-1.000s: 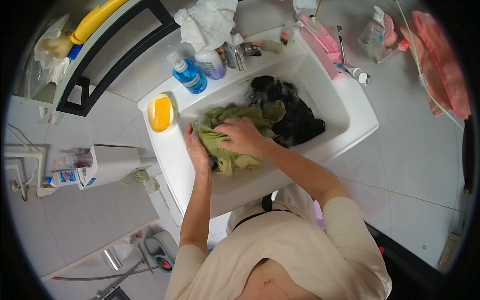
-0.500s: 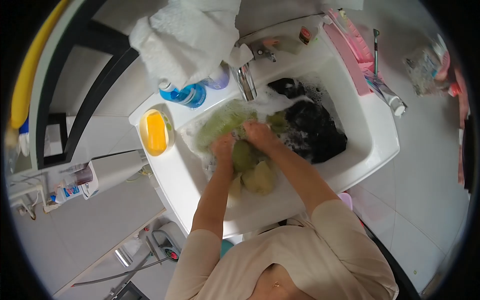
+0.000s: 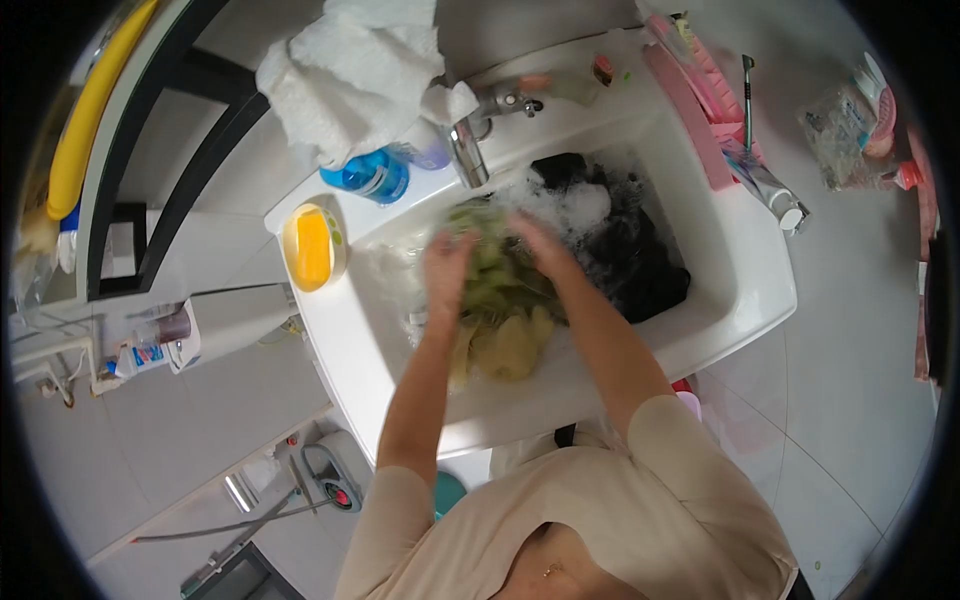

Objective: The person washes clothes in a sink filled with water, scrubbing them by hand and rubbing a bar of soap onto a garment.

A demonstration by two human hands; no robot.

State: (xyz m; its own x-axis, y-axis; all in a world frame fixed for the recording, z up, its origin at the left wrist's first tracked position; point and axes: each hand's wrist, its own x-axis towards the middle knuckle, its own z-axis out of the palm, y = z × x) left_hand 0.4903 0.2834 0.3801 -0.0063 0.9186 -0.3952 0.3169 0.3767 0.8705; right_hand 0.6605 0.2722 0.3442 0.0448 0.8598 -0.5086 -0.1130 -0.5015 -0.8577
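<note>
you have soft, fairly even light over the sink [image 3: 350, 335], bright on its white rim, though you cannot tell where it comes from. glare streaks the metal faucet [image 3: 466, 155], and the foam [image 3: 578, 207] shows pale, with little detail. your left hand [image 3: 447, 262] and right hand [image 3: 540, 245] smear with motion blur, as does the green cloth [image 3: 490, 285] between them. the black cloth [image 3: 645, 270] is so dark that you read few folds. your wide lens bends the black frame [image 3: 220, 75], and round vignetting blackens the corners.
</note>
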